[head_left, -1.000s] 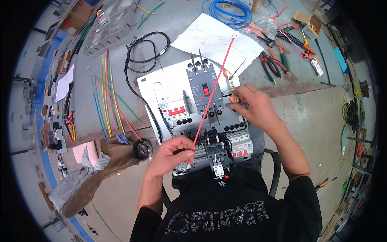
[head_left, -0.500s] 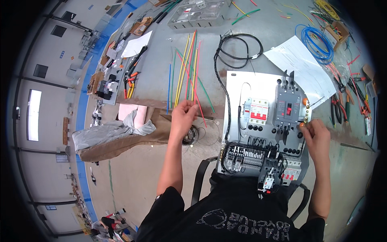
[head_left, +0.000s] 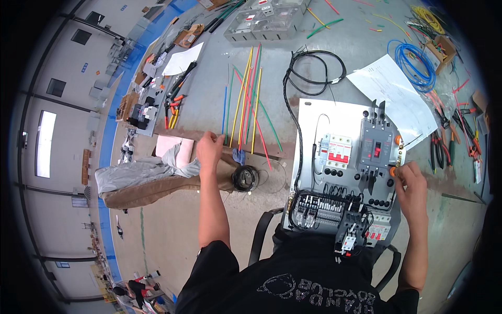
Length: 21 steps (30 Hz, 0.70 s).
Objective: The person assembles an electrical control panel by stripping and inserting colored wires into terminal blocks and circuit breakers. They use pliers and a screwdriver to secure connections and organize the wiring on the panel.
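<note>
My left hand [head_left: 209,150] is at the table's near edge with its fingertips pinched together. They meet the lower end of a thin blue wire [head_left: 225,107], hiding that end. To the right lie straight yellow [head_left: 243,97], green [head_left: 267,112] and red [head_left: 260,128] wires, some crossing. My right hand [head_left: 412,183] has its thumb and fingers closed at the lower orange insulator [head_left: 392,171], beside the white mounting panel's right edge. The panel [head_left: 308,120] leans against my front and carries a grey breaker [head_left: 376,148], a white breaker with red levers [head_left: 339,152] and terminal blocks [head_left: 328,206].
A black cable [head_left: 285,99] loops from the table to the panel. Beyond the panel are a paper sheet [head_left: 387,86] and a blue wire coil [head_left: 413,60]. Hand tools [head_left: 442,149] lie at right, pliers [head_left: 172,112] at left. A cloth-covered brown thing [head_left: 151,191] stands beside the table.
My left hand has moved left from the red and yellow wire ends to the blue wire. Several wires lie slightly differently. My right hand stays at the orange insulator; the view has shifted slightly.
</note>
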Each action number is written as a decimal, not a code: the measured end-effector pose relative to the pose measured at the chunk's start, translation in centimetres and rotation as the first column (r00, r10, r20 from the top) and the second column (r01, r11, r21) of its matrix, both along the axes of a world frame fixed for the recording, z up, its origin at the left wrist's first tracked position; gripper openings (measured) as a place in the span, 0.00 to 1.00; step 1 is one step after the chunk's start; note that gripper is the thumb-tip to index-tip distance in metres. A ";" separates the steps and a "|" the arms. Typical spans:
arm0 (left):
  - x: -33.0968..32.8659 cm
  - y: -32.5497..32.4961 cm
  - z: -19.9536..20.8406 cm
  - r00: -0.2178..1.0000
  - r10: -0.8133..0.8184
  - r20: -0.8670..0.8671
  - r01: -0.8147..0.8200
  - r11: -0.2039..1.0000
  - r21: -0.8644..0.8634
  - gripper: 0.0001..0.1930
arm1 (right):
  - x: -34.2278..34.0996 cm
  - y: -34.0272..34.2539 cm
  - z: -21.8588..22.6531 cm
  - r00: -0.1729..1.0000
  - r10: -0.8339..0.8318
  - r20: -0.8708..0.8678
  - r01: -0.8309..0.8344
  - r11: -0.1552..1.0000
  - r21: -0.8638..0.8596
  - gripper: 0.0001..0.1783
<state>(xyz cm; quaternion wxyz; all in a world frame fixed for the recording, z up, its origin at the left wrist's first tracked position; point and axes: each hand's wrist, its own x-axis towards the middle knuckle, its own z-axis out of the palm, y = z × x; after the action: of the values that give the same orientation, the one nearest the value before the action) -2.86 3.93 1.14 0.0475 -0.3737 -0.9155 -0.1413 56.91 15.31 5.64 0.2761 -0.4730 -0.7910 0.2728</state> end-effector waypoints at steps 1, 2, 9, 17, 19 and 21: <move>-1.1 -0.5 -0.6 0.996 -0.023 0.090 0.025 1.000 -0.014 0.18 | -0.2 -0.1 0.1 1.000 -0.002 -0.009 0.002 1.000 0.001 0.09; -1.6 -0.6 -1.0 0.994 -0.045 0.103 0.046 0.999 -0.008 0.18 | -0.3 -0.2 0.4 1.000 -0.024 -0.006 0.024 1.000 -0.018 0.10; -3.6 -1.0 -1.9 0.881 -0.047 0.470 0.002 0.995 0.096 0.14 | 0.3 0.0 -0.2 0.982 -0.131 0.140 0.136 0.990 -0.027 0.13; -3.4 -2.1 1.2 0.660 -0.149 0.736 -0.076 0.962 0.263 0.09 | 0.3 0.3 0.5 0.994 0.047 0.100 -0.055 0.996 0.073 0.08; -2.7 -2.2 0.9 0.513 -0.296 0.806 -0.176 0.883 0.436 0.06 | 0.4 0.3 1.0 0.996 0.071 0.054 -0.076 0.992 0.098 0.07; -0.2 -1.7 2.9 0.446 -0.420 0.791 -0.151 0.835 0.528 0.04 | 1.1 0.3 1.3 0.997 0.064 -0.037 -0.062 0.997 0.048 0.08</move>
<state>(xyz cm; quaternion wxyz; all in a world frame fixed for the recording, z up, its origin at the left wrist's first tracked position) -3.10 2.28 4.04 -0.3469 -0.2907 -0.6914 -0.5631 58.04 15.65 6.93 0.2936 -0.4360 -0.8062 0.2717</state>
